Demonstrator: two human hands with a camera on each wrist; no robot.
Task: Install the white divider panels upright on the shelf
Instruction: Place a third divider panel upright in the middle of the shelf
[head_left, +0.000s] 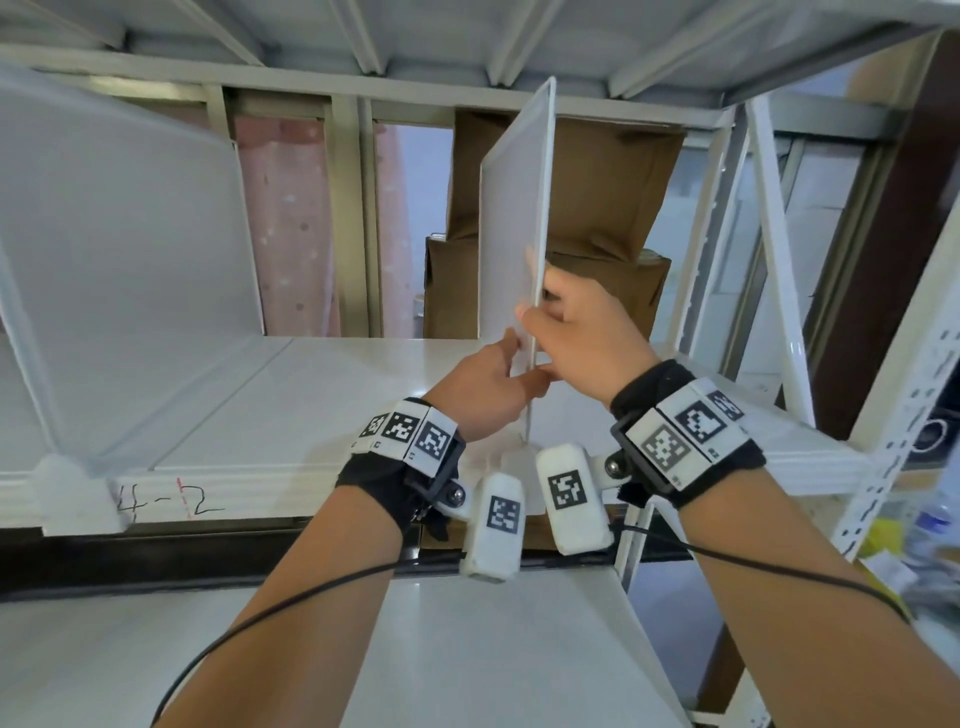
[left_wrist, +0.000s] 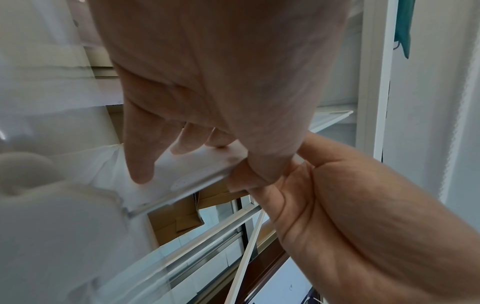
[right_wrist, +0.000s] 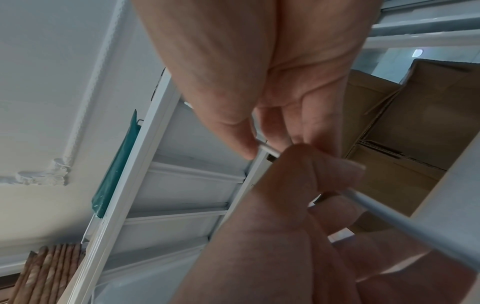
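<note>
A: Divider panel (head_left: 511, 228): a thin, flat white sheet standing upright on the shelf (head_left: 311, 395), its near edge towards the camera, brown cardboard boxes (head_left: 613, 218) behind it. Another white panel (head_left: 124, 270) stands further left.

B: Who holds it?

A: Both. The right hand (head_left: 582, 332) pinches the near edge between thumb and fingers; the left hand (head_left: 488, 384) grips lower down.

B: Do the wrist views add anything?

A: The left wrist view shows fingers (left_wrist: 141, 156) spread flat on the panel's face; the right shows the thumb (right_wrist: 233, 123) clamping its thin rim.
</note>
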